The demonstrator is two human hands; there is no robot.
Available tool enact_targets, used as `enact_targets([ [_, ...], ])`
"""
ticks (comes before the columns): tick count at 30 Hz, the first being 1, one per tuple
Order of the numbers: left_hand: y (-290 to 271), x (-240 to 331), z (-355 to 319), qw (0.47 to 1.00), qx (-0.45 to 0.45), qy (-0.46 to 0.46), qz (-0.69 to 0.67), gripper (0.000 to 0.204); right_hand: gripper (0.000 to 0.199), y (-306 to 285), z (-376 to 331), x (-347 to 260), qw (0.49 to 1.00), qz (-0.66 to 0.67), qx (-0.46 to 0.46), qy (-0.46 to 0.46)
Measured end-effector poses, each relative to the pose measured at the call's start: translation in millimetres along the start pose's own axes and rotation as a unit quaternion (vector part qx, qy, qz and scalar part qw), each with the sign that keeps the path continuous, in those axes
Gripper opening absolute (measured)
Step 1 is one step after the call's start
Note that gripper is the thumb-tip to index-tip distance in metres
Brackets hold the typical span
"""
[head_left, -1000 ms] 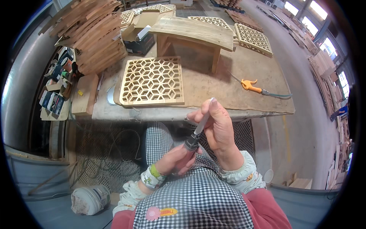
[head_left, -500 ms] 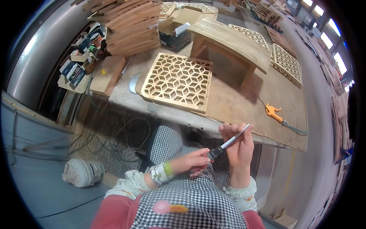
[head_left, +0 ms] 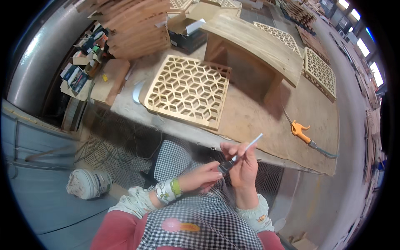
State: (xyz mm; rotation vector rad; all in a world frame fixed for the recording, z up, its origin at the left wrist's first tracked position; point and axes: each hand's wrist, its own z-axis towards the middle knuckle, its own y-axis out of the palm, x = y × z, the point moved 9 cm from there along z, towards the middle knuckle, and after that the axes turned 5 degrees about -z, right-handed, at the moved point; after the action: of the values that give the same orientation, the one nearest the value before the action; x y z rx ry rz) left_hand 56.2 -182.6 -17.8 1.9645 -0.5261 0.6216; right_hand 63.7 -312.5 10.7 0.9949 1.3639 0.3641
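Both hands are together in front of the checked apron (head_left: 183, 216), just off the table's near edge. My left hand (head_left: 202, 177) is closed around the dark end of a slim hand tool (head_left: 225, 167) with a black body and a flat pale strip. My right hand (head_left: 243, 168) grips the strip side between thumb and fingers, the strip's tip sticking out up and right. The tool's exact kind is unclear. On the table beyond lies a wooden lattice panel (head_left: 187, 91) of hexagon-and-star openings, touched by neither hand.
Right of the panel, a low wooden bench (head_left: 254, 46) stands on the table (head_left: 246, 116). An orange air blow gun (head_left: 299, 130) with a hose lies near the right edge. Stacked boards (head_left: 137, 33) and a dark carton (head_left: 185, 39) stand behind. A white bucket (head_left: 89, 184) sits lower left.
Both hands and the tool have shifted slightly left in view. My right fingers have closed nearer to the black body, and the view itself has turned a little.
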Motion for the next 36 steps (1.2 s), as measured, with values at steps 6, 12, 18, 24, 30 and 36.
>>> enact_targets([
  [6,-17.9,8.7,0.2,0.999,0.012,0.043,-0.011,0.04,0.052,14.2,28.3,28.6,0.993,0.051,-0.059,0.083],
  [12,-35.3,30.2,-12.6,0.996,0.038,0.078,-0.032,0.039,0.038,38.1,59.6,51.4,0.989,0.057,-0.026,0.136],
  [18,-58.4,23.8,-36.6,0.99,0.077,0.103,-0.063,0.04,0.037,56.7,73.9,83.9,0.967,-0.002,-0.187,0.175],
  [24,-96.9,28.8,-79.6,0.981,0.118,0.135,-0.068,0.039,0.037,57.2,207.1,24.7,0.751,-0.656,-0.074,-0.016],
  [30,-121.1,3.0,-119.8,0.977,0.177,0.099,-0.072,0.047,0.051,42.7,342.8,20.3,0.382,-0.922,-0.062,0.026],
  [36,-135.6,-28.2,-131.5,0.984,0.146,0.076,-0.061,0.038,0.039,25.5,368.8,27.9,0.314,-0.943,-0.092,0.063],
])
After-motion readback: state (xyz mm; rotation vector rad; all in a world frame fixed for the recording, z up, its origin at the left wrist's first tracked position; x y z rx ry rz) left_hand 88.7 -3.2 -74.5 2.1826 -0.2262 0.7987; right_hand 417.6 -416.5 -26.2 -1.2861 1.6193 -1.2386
